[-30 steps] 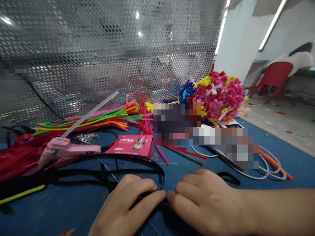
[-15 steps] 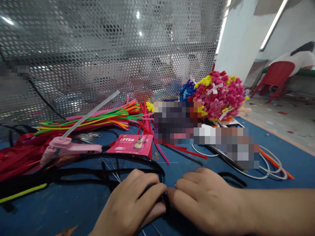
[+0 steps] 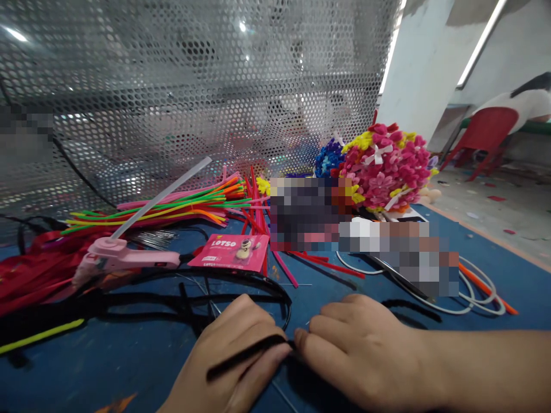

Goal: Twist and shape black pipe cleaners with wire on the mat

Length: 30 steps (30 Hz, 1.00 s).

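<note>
A perforated metal screen [image 3: 193, 115] rose behind a blue table [image 3: 129, 367], and off to the right a person sat on a red chair [image 3: 495, 132]. At the front edge, the two hands met almost tip to tip. A black fuzzy stem [image 3: 241, 360] was between them: the left hand [image 3: 232, 355] had it clamped between thumb and finger, one end lying free across the back of that hand, while the fingers of the right hand [image 3: 361, 355] were curled together on it where it crossed the small gap. Another black length [image 3: 415, 308] showed beyond the right hand; whether it was the same piece could not be told.

As far as could be judged, little had been made of this stem: its free end was bare and only slightly curved, and any twist at the fingertips was hidden. More black stems [image 3: 142, 304] lay loose to the left, near a pink glue gun [image 3: 142, 258] and a pink packet [image 3: 235, 252]. Coloured stems [image 3: 193, 209] lay bundled and unshaped behind these. By contrast, the pink bouquet [image 3: 390, 166] at the back looked finished, with bows among its flowers.
</note>
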Each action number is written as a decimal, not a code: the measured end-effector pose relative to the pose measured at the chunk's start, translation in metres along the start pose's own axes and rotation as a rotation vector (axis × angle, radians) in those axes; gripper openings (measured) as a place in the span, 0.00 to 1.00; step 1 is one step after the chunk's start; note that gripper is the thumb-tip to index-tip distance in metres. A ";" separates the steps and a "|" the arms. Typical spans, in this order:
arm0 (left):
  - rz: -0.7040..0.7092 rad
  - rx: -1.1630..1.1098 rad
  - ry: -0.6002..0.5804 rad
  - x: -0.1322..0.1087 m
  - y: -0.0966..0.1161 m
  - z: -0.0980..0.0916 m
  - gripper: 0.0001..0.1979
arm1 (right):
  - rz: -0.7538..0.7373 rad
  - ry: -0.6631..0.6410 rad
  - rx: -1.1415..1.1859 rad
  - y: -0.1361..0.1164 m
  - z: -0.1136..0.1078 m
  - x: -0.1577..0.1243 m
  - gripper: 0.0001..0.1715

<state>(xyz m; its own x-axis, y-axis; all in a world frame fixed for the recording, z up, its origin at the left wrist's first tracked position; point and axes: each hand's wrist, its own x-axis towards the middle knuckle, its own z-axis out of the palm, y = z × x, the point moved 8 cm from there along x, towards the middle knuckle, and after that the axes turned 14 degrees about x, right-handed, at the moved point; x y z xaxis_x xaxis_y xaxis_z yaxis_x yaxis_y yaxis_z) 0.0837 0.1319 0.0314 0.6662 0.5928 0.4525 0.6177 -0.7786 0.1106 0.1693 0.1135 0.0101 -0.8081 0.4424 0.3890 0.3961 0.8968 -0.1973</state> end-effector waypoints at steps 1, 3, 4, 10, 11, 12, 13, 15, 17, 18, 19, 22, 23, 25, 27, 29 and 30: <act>-0.029 0.014 0.013 0.001 -0.002 0.000 0.13 | -0.002 -0.009 0.002 0.000 0.001 0.000 0.02; -0.079 0.040 0.028 0.000 -0.005 0.002 0.16 | 0.000 -0.021 0.008 0.001 0.003 0.000 0.03; -0.098 0.044 0.029 -0.001 -0.006 0.003 0.17 | 0.001 -0.026 0.012 0.001 0.004 0.000 0.03; -0.293 -0.036 0.084 -0.011 -0.023 0.006 0.06 | -0.006 0.009 0.014 0.002 0.004 0.000 0.03; -0.318 -0.047 0.084 -0.011 -0.026 0.006 0.06 | -0.014 0.019 0.017 0.001 0.003 0.000 0.03; -0.309 -0.052 0.078 -0.011 -0.025 0.007 0.06 | -0.024 0.027 0.023 0.001 0.003 -0.001 0.04; -0.262 -0.051 0.076 -0.009 -0.022 0.006 0.04 | -0.032 0.036 0.029 0.000 0.003 -0.001 0.04; -0.118 -0.034 0.076 -0.005 -0.011 0.003 0.03 | -0.047 0.054 0.033 0.000 0.001 -0.002 0.03; -0.015 -0.018 0.088 -0.003 -0.002 0.000 0.06 | -0.047 0.077 0.026 0.000 -0.001 -0.004 0.06; 0.017 -0.010 0.103 -0.004 0.001 -0.002 0.08 | -0.045 0.082 0.024 0.000 -0.002 -0.004 0.08; 0.040 0.002 0.112 -0.004 0.003 -0.004 0.09 | -0.039 0.084 0.022 0.001 -0.002 -0.005 0.09; 0.073 0.042 0.122 -0.008 0.008 -0.004 0.11 | -0.017 0.079 0.018 0.002 -0.002 -0.005 0.10; 0.073 0.051 0.126 -0.009 0.009 -0.004 0.12 | -0.012 0.082 0.016 0.002 -0.002 -0.005 0.10; 0.072 0.058 0.132 -0.010 0.009 -0.002 0.12 | -0.004 0.092 0.015 0.003 -0.002 -0.005 0.10; 0.079 0.051 0.138 -0.012 0.008 -0.001 0.12 | 0.010 0.094 0.022 0.004 -0.003 -0.003 0.08; 0.089 0.030 0.109 -0.013 0.006 0.003 0.12 | 0.039 0.078 0.038 0.007 -0.002 -0.002 0.06; 0.095 0.015 0.086 -0.013 0.004 0.005 0.13 | 0.057 0.068 0.049 0.009 -0.002 -0.002 0.05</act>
<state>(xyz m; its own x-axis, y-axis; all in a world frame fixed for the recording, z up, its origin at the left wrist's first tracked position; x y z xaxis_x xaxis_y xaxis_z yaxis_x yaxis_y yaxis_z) 0.0796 0.1217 0.0212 0.6842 0.4963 0.5345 0.5600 -0.8269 0.0509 0.1749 0.1207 0.0095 -0.7527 0.4938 0.4354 0.4174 0.8694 -0.2645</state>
